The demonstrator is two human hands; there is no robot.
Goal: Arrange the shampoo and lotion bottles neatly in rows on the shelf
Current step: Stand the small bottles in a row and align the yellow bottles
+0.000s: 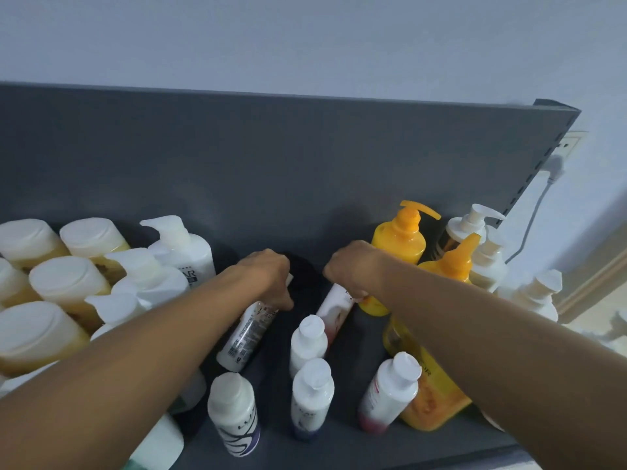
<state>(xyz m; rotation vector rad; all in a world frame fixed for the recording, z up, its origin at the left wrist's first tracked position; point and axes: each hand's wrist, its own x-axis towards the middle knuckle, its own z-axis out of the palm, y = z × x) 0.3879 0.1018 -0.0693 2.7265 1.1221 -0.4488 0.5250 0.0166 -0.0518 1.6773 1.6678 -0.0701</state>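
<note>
The grey shelf (339,446) holds bottles on both sides, and both forearms stretch in from the lower corners towards its middle rear. The left hand (268,276), knuckles up, curls its fingers over the top of a tilted white bottle with a barcode (246,330). The right hand (353,269) likewise grips the top of a leaning white and pink bottle (334,310), just beside the yellow pump bottles (400,242). Small white-capped bottles (308,344) stand nearer.
</note>
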